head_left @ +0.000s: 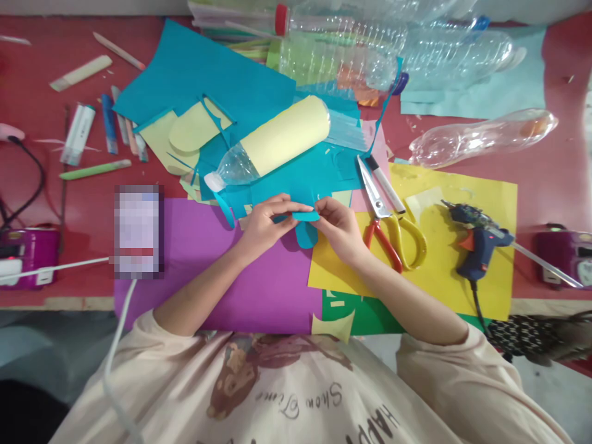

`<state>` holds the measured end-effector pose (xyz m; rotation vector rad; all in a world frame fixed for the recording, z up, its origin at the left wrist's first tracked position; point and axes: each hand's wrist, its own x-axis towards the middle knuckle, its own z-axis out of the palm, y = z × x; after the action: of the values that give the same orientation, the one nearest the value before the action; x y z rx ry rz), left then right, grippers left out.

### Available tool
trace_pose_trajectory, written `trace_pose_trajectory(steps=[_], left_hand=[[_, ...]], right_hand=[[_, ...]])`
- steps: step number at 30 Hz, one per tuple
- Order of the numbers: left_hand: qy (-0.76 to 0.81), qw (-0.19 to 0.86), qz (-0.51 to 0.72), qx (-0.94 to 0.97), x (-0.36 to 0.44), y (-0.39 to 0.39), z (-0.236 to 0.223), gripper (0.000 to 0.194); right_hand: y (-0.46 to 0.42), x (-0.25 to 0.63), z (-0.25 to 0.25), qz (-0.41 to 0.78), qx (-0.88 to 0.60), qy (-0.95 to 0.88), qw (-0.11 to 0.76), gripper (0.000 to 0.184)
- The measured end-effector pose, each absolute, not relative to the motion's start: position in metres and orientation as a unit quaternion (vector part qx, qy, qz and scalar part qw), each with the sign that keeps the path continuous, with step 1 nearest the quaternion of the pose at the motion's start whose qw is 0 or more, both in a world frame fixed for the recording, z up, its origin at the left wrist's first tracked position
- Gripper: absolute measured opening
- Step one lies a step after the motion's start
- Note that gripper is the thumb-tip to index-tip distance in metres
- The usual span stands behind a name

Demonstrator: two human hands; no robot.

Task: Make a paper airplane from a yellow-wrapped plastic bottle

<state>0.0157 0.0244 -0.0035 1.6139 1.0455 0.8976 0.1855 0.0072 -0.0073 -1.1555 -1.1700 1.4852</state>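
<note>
You pinch a blue paper piece [306,217].
Left hand [268,223] and right hand [341,227] clamp fingers [296,206] on its ends; keep pressure light, even.

I count two hands [266,225] with at least one blue cutout [306,216] between them, one pair of scissors [379,206], one glue gun [480,253], one phone [136,225], two purple boxes [548,250] and one yellow-wrapped bottle [291,134]. The table [28,92] carries one large purple sheet [268,287] too, and the clear bottles [342,40] at the back overlap too much to count.
</note>
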Motion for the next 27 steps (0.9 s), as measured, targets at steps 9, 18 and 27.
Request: trace_pose_trajectory(steps=[9,18,27], left_hand=[[0.416,0.501,0.370,0.662,0.016,0.023,-0.002,0.018],[0.387,0.399,0.402,0.727,0.011,0.022,-0.003,0.026],[0.417,0.428,0.395,0.698,0.013,0.018,0.000,0.021]], right_hand=[[0.005,0.185,-0.009,0.611,-0.463,-0.443,0.465,0.043],[0.007,0.187,-0.006,0.676,-0.449,-0.377,0.446,0.030],[0.008,0.186,0.001,0.634,-0.464,-0.422,0.452,0.044]])
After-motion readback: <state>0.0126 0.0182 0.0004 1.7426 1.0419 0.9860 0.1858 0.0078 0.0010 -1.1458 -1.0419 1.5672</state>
